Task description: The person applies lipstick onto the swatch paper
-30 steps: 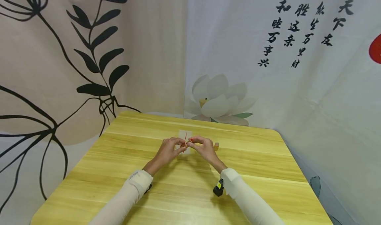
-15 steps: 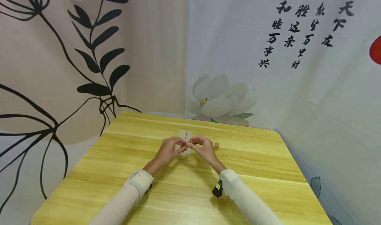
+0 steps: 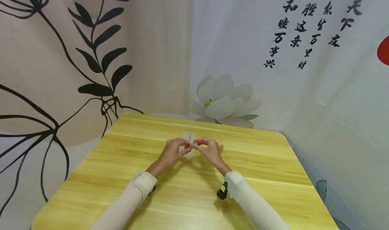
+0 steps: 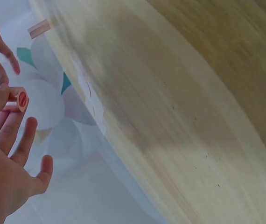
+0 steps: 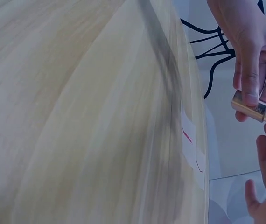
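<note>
In the head view, my left hand (image 3: 171,153) and right hand (image 3: 211,151) meet above a small white paper (image 3: 185,135) with red strokes. Between them both sets of fingertips pinch one lipstick (image 5: 248,106), a gold tube in the right wrist view. There my left index finger lies along the wider part, while the right fingers grip the narrower end. From the left wrist view, a round red end of the lipstick (image 4: 22,100) faces the camera. The other fingers of that hand spread outward. Fingers hide much of the tube in the head view.
Just right of my right hand lies a short orange-brown cylinder (image 3: 221,147) on the wooden table (image 3: 146,135). The paper sits near the table's far edge, with a printed curtain (image 3: 158,54) behind. A black wrist camera (image 3: 222,191) hangs under the right sleeve.
Both hands stay over the paper with the lipstick between them. The right fingertips shift slightly, and the red spot by them looks smaller than a second ago. The view tilts a little.
</note>
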The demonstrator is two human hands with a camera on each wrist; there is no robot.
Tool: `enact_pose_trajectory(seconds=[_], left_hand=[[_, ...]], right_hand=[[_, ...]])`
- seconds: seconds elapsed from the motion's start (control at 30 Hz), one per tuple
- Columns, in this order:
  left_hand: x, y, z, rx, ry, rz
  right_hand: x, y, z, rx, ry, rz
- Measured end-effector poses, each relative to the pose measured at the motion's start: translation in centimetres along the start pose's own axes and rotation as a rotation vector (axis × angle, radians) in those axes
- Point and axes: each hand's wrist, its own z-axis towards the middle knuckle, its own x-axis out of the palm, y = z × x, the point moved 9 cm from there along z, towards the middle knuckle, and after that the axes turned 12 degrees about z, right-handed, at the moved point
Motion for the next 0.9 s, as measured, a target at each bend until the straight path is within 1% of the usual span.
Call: enact_pose_trajectory(seconds=[0.17,0.3,0.43,0.6,0.77,0.83,0.9], left_hand=[[0.2,0.2,-0.4,-0.018,0.021,-0.007],[0.3,0.3,-0.5,-0.021,0.011,-0.01],[0.2,0.2,-0.5,-0.013,-0.003,-0.009],[0.2,0.0,-0.4,-0.002,-0.005,-0.001],[0.0,-0.2,-0.3,0.018,-0.005,-0.001],[0.1,-0.2,-0.2,0.019,-0.001,0.003],[0.1,-0.2,-0.2,0.014,0.002,0.008]], right_hand=[[0.4,-0.3,-0.2,-0.013,0.046,-0.01],[0.7,-0.4,-0.3,-0.008,0.072,0.005],[0.6,-0.2,-0.4,-0.006,0.057,0.017],[0.4,0.0,-0.5,-0.006,0.027,-0.014],[0.3,0.6,-0.5,-0.07,0.025,-0.02],[0.2,0.6,-0.4,-0.066,0.028,-0.015],[0.1,0.3,-0.3,-0.037,0.032,-0.005]])
